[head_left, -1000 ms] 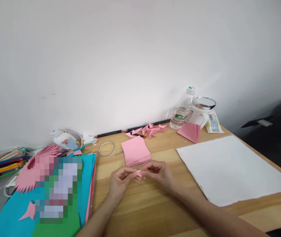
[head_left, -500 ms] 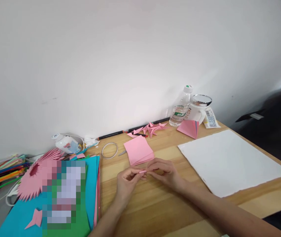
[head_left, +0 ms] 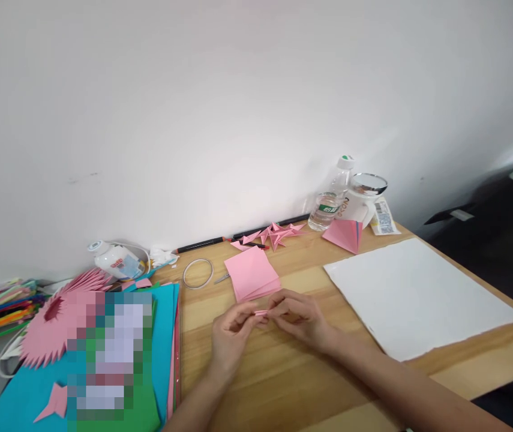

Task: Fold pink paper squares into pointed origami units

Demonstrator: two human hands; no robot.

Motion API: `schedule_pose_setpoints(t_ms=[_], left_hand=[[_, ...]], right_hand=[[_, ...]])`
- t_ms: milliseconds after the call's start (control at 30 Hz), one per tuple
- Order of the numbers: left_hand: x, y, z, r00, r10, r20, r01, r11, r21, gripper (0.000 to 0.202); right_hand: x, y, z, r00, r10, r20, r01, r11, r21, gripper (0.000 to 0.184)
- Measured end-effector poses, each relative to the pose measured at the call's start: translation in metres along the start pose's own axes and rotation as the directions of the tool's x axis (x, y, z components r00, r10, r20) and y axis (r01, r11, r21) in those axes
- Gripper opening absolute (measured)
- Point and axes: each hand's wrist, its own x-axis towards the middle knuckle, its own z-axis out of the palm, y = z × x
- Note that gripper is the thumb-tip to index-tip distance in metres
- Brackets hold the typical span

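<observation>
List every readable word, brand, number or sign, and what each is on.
"OVO", seemingly, sideways on the white container; any further letter is unclear.
Water bottle: green label, characters too blurred to read.
White bottle: red lettering, unreadable.
Packet: barcode-like print, too small to read.

On the bench (head_left: 283, 384), the paper stack (head_left: 251, 271) lies between the sheets (head_left: 165, 336) on the left and the board (head_left: 422, 300) on the right; behind it (near the wall (head_left: 256, 120)) lie folded pieces (head_left: 275, 234), left of the water bottle (head_left: 327, 210).
</observation>
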Motion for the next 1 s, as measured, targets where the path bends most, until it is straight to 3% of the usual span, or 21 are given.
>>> schedule_pose_setpoints(t_ms=[100, 200, 367, 633, 800, 900, 1000], left_hand=[[-0.003, 0.000, 0.000, 0.992, 0.125, -0.022, -0.123, 0.990, 0.073, 0.016], [-0.006, 0.004, -0.001, 0.955, 0.292, 0.049, -0.294, 0.912, 0.285, 0.008], [-0.007, 0.008, 0.001, 0.925, 0.373, 0.064, -0.370, 0.855, 0.362, 0.014], [-0.006, 0.005, 0.005, 0.929, 0.368, 0.042, -0.347, 0.827, 0.443, 0.017], [-0.007, 0.009, 0.010, 0.972, 0.232, 0.031, -0.229, 0.919, 0.322, 0.013], [-0.007, 0.012, 0.010, 0.988, 0.154, 0.015, -0.153, 0.956, 0.248, 0.014], [-0.008, 0.015, 0.009, 0.989, 0.148, 0.025, -0.149, 0.956, 0.252, 0.015]], right_hand=[[0.000, -0.002, 0.000, 1.000, -0.006, -0.031, 0.006, 1.000, 0.003, 0.011], [-0.002, -0.004, 0.000, 1.000, 0.009, -0.026, -0.008, 1.000, 0.025, 0.012], [-0.004, -0.006, 0.002, 0.998, -0.015, -0.062, 0.016, 1.000, 0.016, 0.012], [-0.007, -0.005, 0.002, 0.995, -0.066, -0.072, 0.062, 0.997, -0.049, 0.014], [-0.006, -0.005, 0.000, 0.996, -0.067, -0.063, 0.065, 0.997, -0.035, 0.013], [-0.006, -0.006, 0.000, 0.999, -0.011, -0.044, 0.012, 0.999, 0.031, 0.011], [-0.005, -0.008, 0.001, 0.994, 0.107, -0.033, -0.102, 0.987, 0.124, 0.011]])
